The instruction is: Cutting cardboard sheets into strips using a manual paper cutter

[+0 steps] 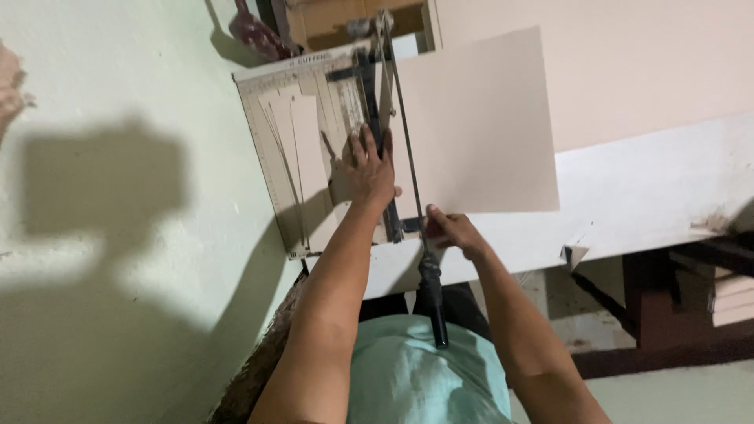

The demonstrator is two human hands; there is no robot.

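Note:
A guillotine paper cutter point(271, 169) with a ruled grey base lies on a white ledge. Its thin blade arm point(404, 149) ends in a black handle point(433, 302) that points toward my body. A large beige card sheet point(479, 118) lies across the cutter and hangs out past the blade on the right. My left hand point(369, 166) presses flat on the sheet just left of the blade arm, fingers spread. My right hand point(455, 232) pinches the sheet's near corner, right beside the arm and just above the handle.
Several narrow cut strips point(302, 145) lie on the cutter base at the left. A dark red object point(255, 33) and a cardboard box point(345, 20) stand behind the cutter. The white ledge point(652, 184) runs to the right, with dark wooden furniture point(667, 314) beyond it.

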